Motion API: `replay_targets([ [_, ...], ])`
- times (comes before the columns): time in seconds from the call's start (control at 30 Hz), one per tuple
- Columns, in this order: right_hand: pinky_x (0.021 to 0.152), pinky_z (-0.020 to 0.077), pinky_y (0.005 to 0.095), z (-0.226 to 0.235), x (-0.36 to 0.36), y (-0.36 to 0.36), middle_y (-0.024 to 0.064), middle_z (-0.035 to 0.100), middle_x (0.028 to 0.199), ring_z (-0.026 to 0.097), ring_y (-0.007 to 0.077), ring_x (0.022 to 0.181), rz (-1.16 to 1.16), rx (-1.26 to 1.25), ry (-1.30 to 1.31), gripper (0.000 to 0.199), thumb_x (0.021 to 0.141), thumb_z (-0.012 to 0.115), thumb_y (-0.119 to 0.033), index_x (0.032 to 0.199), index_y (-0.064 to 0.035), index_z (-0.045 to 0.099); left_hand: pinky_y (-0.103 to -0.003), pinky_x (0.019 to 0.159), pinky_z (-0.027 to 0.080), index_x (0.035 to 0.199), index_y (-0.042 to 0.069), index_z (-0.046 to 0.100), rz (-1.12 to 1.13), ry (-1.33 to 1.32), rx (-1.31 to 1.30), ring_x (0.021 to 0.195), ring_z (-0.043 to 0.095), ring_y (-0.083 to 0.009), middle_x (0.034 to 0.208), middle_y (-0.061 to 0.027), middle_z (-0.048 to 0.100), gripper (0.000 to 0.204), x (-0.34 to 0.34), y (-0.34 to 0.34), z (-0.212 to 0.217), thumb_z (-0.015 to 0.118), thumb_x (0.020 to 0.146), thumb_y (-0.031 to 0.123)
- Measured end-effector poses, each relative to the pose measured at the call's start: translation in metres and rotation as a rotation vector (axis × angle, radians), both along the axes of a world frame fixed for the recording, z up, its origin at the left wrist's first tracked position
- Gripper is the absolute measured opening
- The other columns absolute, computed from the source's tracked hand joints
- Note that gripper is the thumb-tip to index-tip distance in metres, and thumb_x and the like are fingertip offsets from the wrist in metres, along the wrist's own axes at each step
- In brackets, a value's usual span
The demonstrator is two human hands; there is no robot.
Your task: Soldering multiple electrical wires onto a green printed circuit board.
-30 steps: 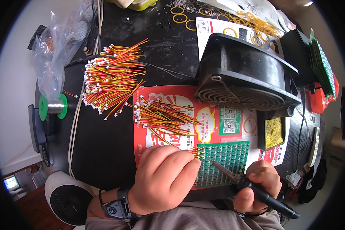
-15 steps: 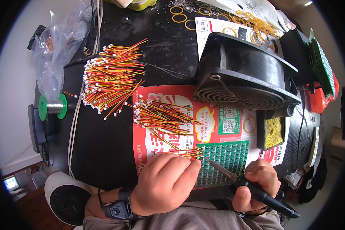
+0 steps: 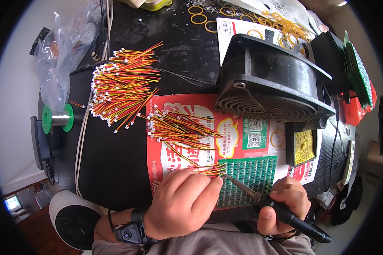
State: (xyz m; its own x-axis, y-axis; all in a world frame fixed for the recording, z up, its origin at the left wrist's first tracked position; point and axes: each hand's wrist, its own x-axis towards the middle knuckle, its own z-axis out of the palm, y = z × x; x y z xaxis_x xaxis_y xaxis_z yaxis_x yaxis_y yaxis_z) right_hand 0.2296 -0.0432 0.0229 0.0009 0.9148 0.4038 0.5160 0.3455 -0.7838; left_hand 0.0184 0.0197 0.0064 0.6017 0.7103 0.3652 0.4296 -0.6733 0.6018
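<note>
My right hand (image 3: 294,199) grips a black-handled soldering iron (image 3: 241,185), its thin tip touching or just above the left edge of a green circuit board (image 3: 256,180). At that same edge my left hand (image 3: 181,203) is closed, thumb and forefinger pinched by the iron's tip. Short red, yellow and black wires (image 3: 212,170) run from under those fingers to the board; the pinched ends are mostly hidden. Just beyond lies a small pile of connector wires (image 3: 181,127) with white plugs, on a red printed sheet (image 3: 157,155). A bigger wire pile (image 3: 125,87) sits farther left.
A black fan (image 3: 276,80) stands behind the board, with a yellow sponge (image 3: 304,147) in a dark holder to its right. Solder wire on a green spool (image 3: 58,118) is at far left. Rubber bands (image 3: 281,25) lie at the back; stacked green boards (image 3: 358,72) stand far right.
The soldering iron's tip has shifted very slightly toward the board's left edge. My left hand and the wires stay almost where they were.
</note>
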Motion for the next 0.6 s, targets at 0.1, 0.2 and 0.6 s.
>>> replay_targets([
  [0.1, 0.041, 0.0415, 0.0299, 0.0002, -0.0002, 0.0001, 0.0076, 0.055, 0.057, 0.053, 0.0191, 0.044, 0.004, -0.005, 0.002, 0.034, 0.073, 0.079, -0.017, 0.087, 0.0018, 0.055, -0.033, 0.052, 0.047, 0.088, -0.003, 0.069, 0.001, 0.003, 0.01, 0.06, 0.057, -0.0235, 0.074, -0.0088, 0.058, 0.025, -0.0001, 0.0002, -0.0002, 0.07, 0.064, -0.007],
  [0.2, 0.041, 0.0418, 0.03, -0.0002, 0.0001, -0.0002, 0.0078, 0.055, 0.057, 0.053, 0.0194, 0.045, 0.007, 0.001, 0.004, 0.034, 0.073, 0.08, -0.017, 0.088, 0.0019, 0.055, -0.033, 0.052, 0.047, 0.088, -0.003, 0.069, -0.002, 0.002, 0.016, 0.06, 0.057, -0.0235, 0.074, -0.0088, 0.058, 0.025, -0.0002, 0.0003, -0.0007, 0.07, 0.064, -0.007],
  [0.6, 0.041, 0.0416, 0.0297, -0.0058, -0.0009, -0.0039, 0.0086, 0.055, 0.057, 0.052, 0.0193, 0.045, -0.048, 0.064, 0.033, 0.036, 0.075, 0.079, -0.019, 0.089, 0.0025, 0.054, -0.034, 0.054, 0.048, 0.09, -0.003, 0.069, -0.005, 0.003, -0.009, 0.061, 0.058, -0.0247, 0.076, -0.0097, 0.059, 0.027, -0.0009, 0.0003, 0.0001, 0.069, 0.063, -0.007],
])
